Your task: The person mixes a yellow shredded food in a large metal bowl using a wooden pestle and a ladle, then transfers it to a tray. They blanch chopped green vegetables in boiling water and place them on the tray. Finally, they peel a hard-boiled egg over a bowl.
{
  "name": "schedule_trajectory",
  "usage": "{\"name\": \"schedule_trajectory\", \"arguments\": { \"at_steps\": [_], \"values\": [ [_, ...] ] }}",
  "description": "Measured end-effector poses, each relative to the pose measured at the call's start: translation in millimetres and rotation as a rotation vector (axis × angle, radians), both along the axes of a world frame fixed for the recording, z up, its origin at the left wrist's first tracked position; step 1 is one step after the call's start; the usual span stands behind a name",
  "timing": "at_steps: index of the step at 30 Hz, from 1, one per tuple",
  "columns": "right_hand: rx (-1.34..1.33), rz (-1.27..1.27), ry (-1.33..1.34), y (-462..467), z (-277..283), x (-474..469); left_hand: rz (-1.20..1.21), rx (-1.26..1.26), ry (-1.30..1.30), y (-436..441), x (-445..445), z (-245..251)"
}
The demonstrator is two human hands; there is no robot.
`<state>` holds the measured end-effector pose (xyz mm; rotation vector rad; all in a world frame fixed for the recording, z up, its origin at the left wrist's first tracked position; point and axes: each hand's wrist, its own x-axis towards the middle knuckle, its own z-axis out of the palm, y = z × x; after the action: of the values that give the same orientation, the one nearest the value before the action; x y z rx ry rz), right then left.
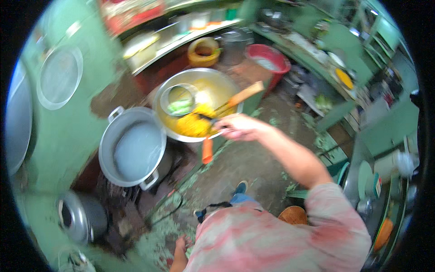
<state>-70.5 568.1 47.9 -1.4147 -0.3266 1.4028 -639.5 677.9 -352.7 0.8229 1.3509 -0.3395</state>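
Note:
My right hand (235, 127) reaches out over the front rim of a wide metal pan (221, 85). It grips a dark utensil (205, 117) whose far end meets a heap of yellow food (193, 125), perhaps rice; blur hides the utensil's exact kind. Inside the pan stands a small metal pot (166, 98) with pale green pieces (180, 107) in it. A wooden handle (246, 92) leans over the pan's right rim, and an orange handle (207, 151) hangs over the front. My left hand (183, 242) is low beside my body, its fingers loosely apart and holding nothing.
A large two-handled aluminium pot (136, 149) of cloudy liquid stands left of the pan. Nearer lies a lidded pot (83, 217). Behind are a yellow ring-shaped object (204, 44), a red tub (280, 63) and a shelf (176, 40) with containers. A counter (306, 44) runs along the right.

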Motion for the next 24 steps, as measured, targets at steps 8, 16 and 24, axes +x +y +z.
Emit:
{"name": "schedule_trajectory", "arguments": {
  "at_steps": [8,16,24],
  "values": [
    [0.133,0.075,-0.363,36.1,-47.4,71.9,0.068,0.201,-0.233,19.5,225.0,-6.0],
    [0.363,-0.13,-0.057,-78.2,19.4,131.1,-0.233,0.141,-0.156,-85.6,386.5,-11.7],
    [0.773,-0.244,0.915,-233.8,11.7,259.7,-0.603,0.19,-0.108,-120.5,514.4,-15.5]
  ]
}}
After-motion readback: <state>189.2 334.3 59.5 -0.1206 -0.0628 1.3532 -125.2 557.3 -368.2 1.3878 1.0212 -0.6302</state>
